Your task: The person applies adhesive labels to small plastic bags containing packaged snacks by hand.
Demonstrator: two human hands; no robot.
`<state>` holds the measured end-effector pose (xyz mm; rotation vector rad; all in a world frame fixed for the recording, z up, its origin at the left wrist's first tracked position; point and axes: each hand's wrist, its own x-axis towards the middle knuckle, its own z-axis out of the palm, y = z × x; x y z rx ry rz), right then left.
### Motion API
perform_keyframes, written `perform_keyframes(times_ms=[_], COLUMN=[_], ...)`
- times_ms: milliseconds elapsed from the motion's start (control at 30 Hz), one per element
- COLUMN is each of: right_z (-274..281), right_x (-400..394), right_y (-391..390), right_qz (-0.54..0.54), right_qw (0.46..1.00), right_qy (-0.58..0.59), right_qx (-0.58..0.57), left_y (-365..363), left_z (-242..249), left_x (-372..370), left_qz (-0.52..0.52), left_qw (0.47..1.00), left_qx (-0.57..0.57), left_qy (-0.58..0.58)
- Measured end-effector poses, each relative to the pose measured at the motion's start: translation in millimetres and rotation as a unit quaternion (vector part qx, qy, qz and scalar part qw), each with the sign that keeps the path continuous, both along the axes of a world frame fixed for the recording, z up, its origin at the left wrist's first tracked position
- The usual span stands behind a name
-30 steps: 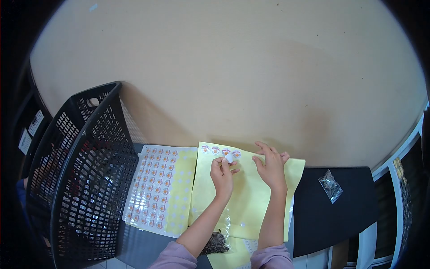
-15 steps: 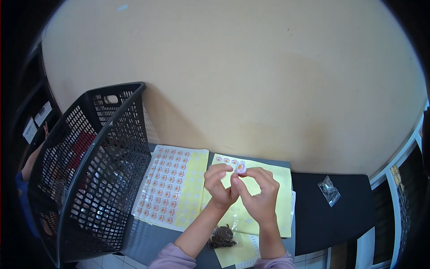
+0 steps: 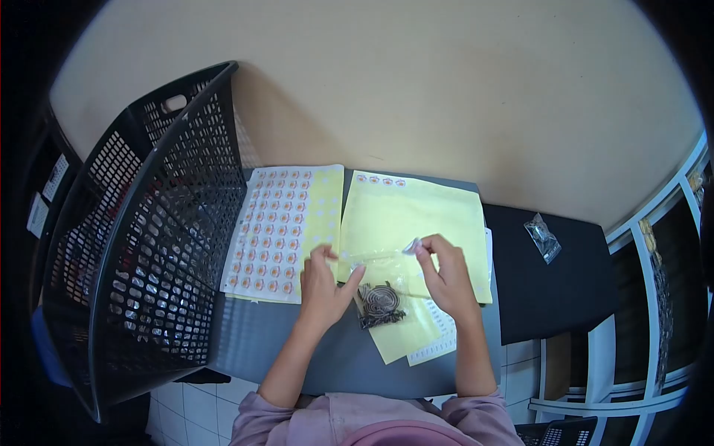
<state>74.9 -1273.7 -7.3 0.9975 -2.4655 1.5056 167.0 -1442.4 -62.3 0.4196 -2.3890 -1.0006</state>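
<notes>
And here we are over the grey table [image 3: 320, 364]: the right hand [image 3: 446, 275] has thumb and forefinger closed on one small white sticker [image 3: 411, 246], just above the far edge of the clear bag [image 3: 396, 281]. The left hand [image 3: 327, 286] stands at the bag's far left corner, thumb and fingers spread well apart; whether the thumb presses on the plastic, I can't tell. The bag lies at the near edge of the right-hand yellow sheet [image 3: 416, 215], a dark coil [image 3: 381, 301] inside it.

Good technique here, I'd say: grip that sticker by its very rim, pull the plastic taut with the left hand, touch one edge down, then smooth across. Rush it and it'll likely crease.

Now the count! Two hands, one sticker in the fingers, one bag between them, one more bag [image 3: 544, 238] on the black surface [image 3: 550, 297] to the right. Four printed stickers [image 3: 374, 181] along the right sheet's far edge; the left sheet [image 3: 320, 215] shows five columns, roughly ten rows. Two smaller sheets, one yellow [image 3: 405, 338], one with labels [image 3: 439, 338], nearest. One big black basket [image 3: 201, 186], far left.
</notes>
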Motion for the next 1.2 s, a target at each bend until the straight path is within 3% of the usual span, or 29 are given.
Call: perform_keyframes(times_ms=[33, 133, 267, 400, 467, 500, 567, 633, 667, 733, 800, 1200], right_z=[-15, -48, -63, -69, -69, -69, -68, -64, -59, -48, -41, -45], right_x=[-1, 5, 18, 22, 24, 25, 27, 27, 27, 28, 28, 32], right_y=[4, 8, 7, 5, 4, 4, 5, 4, 3, 2, -2, -20], right_qz=[0.000, 0.037, -0.010, 0.005, 0.009, 0.024, 0.036, 0.042, 0.040, -0.004, -0.002, 0.001], right_qw=[1.000, 0.982, 0.983, 0.987, 0.984, 0.984, 0.982, 0.992, 0.992, 0.956, 0.949, 0.914], right_qy=[-0.001, 0.001, -0.047, -0.139, -0.171, -0.177, -0.184, -0.004, -0.003, 0.163, 0.183, 0.268], right_qx=[0.003, 0.185, 0.179, 0.081, 0.044, 0.029, 0.015, 0.115, 0.116, 0.245, 0.257, 0.304], left_y=[0, 16, 29, 33, 35, 35, 35, 30, 29, 28, 26, 24], left_z=[-11, -22, -24, -39, -40, -46, -65, -73, -80, -76, -70, -72], left_x=[9, 25, 26, 23, 22, 18, 9, 5, 2, 1, 3, 4], left_qz=[0.015, -0.027, -0.040, -0.066, -0.100, -0.101, -0.158, -0.174, -0.173, -0.172, -0.207, -0.223], left_qw=[0.990, 0.980, 0.985, 0.989, 0.977, 0.977, 0.870, 0.845, 0.850, 0.856, 0.844, 0.838], left_qx=[0.066, 0.062, -0.006, -0.007, 0.190, 0.190, 0.444, 0.488, 0.476, 0.464, 0.487, 0.492], left_qy=[-0.124, -0.186, -0.170, -0.133, -0.009, -0.009, 0.149, 0.131, 0.142, 0.154, 0.086, 0.073])
